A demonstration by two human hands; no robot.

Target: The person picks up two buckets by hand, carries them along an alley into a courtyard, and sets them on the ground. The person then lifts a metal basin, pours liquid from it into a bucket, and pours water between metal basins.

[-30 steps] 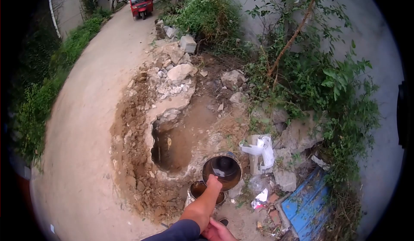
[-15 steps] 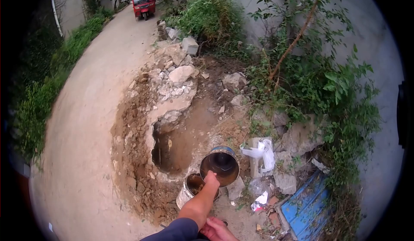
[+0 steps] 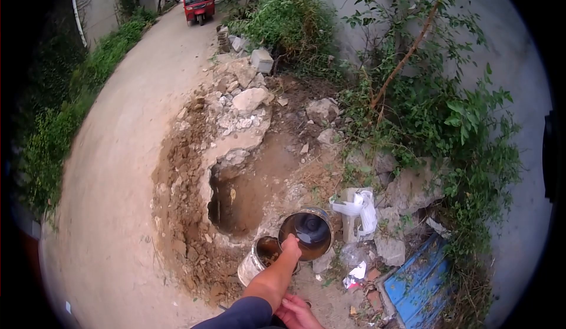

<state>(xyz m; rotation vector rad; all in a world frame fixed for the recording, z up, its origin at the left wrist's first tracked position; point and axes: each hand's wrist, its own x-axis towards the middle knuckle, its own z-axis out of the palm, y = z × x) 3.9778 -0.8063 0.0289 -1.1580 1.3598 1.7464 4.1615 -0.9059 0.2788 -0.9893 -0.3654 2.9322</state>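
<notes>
Left hand (image 3: 290,245), lower centre of the frame: fingers closed on the near rim of a dark bucket. Dark bucket (image 3: 324,235): tilted, mouth turned toward the viewer, inner wall brownish. White bucket (image 3: 250,269): just left of the dark one, outer wall smeared, brown inside, partly hidden by the left forearm; whether the two buckets touch cannot be told. Right hand (image 3: 298,313), bottom centre: against the left forearm below a navy sleeve (image 3: 244,313); whether it grips cannot be told.

Hole (image 3: 239,205): centre, with a ragged edge, loose soil (image 3: 183,235) along its left side. Broken concrete (image 3: 250,99): upper centre, above the hole. Block (image 3: 348,230): right of the dark bucket, white plastic (image 3: 367,214) lying over it. Blue panel (image 3: 415,282): lower right, slanted. Red three-wheeler (image 3: 198,4): upper left, on a pale road (image 3: 118,152). Green shrubs (image 3: 436,117): upper right, against a grey wall (image 3: 522,93).
</notes>
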